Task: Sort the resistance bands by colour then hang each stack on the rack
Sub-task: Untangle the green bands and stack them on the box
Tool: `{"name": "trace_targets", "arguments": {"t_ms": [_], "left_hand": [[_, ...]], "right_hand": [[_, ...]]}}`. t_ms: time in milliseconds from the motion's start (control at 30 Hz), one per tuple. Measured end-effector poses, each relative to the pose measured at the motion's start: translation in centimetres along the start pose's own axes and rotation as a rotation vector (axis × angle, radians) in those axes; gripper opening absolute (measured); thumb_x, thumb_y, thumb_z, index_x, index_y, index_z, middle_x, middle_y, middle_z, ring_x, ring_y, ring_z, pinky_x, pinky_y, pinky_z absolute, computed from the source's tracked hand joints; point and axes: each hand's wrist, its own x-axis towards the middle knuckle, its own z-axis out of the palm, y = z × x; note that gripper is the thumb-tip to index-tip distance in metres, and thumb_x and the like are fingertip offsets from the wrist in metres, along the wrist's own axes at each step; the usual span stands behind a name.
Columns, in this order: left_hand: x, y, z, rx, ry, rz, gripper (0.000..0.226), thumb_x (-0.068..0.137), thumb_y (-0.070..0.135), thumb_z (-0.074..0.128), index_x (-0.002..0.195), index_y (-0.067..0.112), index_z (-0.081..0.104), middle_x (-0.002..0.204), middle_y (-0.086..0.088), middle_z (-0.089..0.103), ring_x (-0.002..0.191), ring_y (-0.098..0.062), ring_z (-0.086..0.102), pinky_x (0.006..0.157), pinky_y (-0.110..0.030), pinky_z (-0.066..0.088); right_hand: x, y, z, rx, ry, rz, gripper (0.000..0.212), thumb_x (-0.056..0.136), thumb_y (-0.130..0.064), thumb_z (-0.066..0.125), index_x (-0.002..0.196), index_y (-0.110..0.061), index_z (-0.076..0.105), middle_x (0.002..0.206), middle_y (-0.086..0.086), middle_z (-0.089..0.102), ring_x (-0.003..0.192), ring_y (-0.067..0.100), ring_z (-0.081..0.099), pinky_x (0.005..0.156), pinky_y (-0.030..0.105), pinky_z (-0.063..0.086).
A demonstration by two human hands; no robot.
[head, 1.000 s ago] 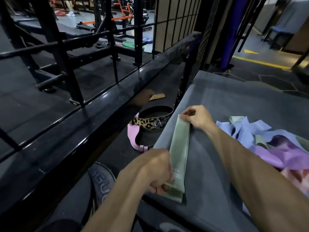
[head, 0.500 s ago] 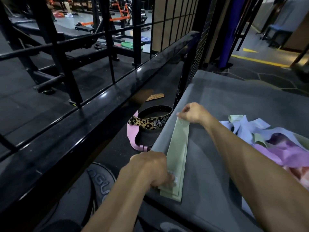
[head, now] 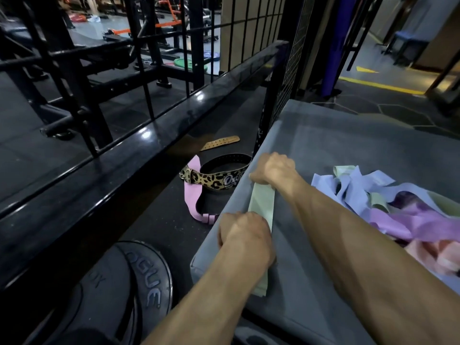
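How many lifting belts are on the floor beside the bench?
3: leopard-print belt nearest the bench, pink belt curling under it, tan belt farther back. More may be hidden under the rail.

Flat stretchy resistance band point(head: 262, 202): pale green. Grey padded table point(head: 348, 155). Tangled heap of resistance bands point(head: 388, 205): lavender-blue, purple, pale green, salmon pink. Leopard-print lifting belt point(head: 211, 179): tan with black spots, black inside. Pink strap point(head: 190, 192) beside it. Tan perforated leather strap point(head: 220, 143). Glossy black rack rail point(head: 139, 145). Dark grey weight plate point(head: 146, 282). Green weight plate point(head: 190, 64) far back. Yellow floor line point(head: 380, 85).
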Motion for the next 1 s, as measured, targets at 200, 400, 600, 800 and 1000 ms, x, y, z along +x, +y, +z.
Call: {"name": "trace_targets", "arguments": {"t_ms": [200, 400, 600, 800, 1000], "left_hand": [[0.0, -0.8, -0.2, -0.014, -0.066, -0.046, 0.064, 0.083, 0.065, 0.068, 0.128, 0.021, 0.057, 0.128, 0.0, 0.063, 0.119, -0.024, 0.06, 0.089, -0.035, 0.042], [-0.6, -0.7, -0.2, -0.01, -0.093, -0.049, 0.076, 0.075, 0.074, 0.069, 0.129, 0.021, 0.056, 0.131, -0.001, 0.061, 0.122, -0.025, 0.058, 0.103, -0.042, 0.042], [-0.6, -0.3, 0.0, -0.003, -0.038, -0.011, 0.072, 0.08, 0.07, 0.067, 0.132, 0.022, 0.055, 0.135, -0.002, 0.058, 0.125, -0.023, 0.056, 0.095, -0.033, 0.04], [-0.7, -0.5, 0.0, 0.007, -0.06, -0.001, 0.076, 0.078, 0.075, 0.065, 0.131, 0.021, 0.055, 0.133, -0.003, 0.059, 0.124, -0.024, 0.057, 0.085, -0.034, 0.035], [-0.8, -0.7, -0.1, -0.046, -0.074, -0.016, 0.077, 0.075, 0.078, 0.065, 0.127, 0.022, 0.056, 0.128, 0.0, 0.062, 0.12, -0.023, 0.058, 0.081, -0.034, 0.033]], "right_hand": [[-0.6, 1.2, 0.2, 0.07, 0.061, -0.041, 0.017, 0.085, -0.032, 0.062, 0.091, -0.018, 0.054, 0.088, 0.002, 0.053, 0.084, 0.027, 0.049, 0.068, 0.032, 0.038], [-0.9, 1.2, 0.6, 0.066, 0.096, -0.053, 0.021, 0.084, -0.037, 0.065, 0.091, -0.018, 0.059, 0.072, -0.001, 0.048, 0.078, 0.026, 0.053, 0.058, 0.029, 0.035], [-1.0, 1.0, 0.5, 0.079, 0.12, -0.085, 0.019, 0.084, -0.034, 0.065, 0.086, -0.016, 0.057, 0.081, 0.003, 0.058, 0.076, 0.027, 0.055, 0.06, 0.03, 0.04], [-1.1, 0.7, 1.0, -0.005, 0.194, -0.113, 0.02, 0.088, -0.036, 0.057, 0.083, -0.016, 0.055, 0.084, 0.003, 0.061, 0.074, 0.027, 0.054, 0.064, 0.03, 0.039], [-0.8, 1.1, 0.5, 0.026, 0.157, -0.083, 0.025, 0.086, -0.042, 0.062, 0.089, -0.018, 0.057, 0.093, 0.004, 0.063, 0.089, 0.029, 0.061, 0.068, 0.031, 0.04]]}}
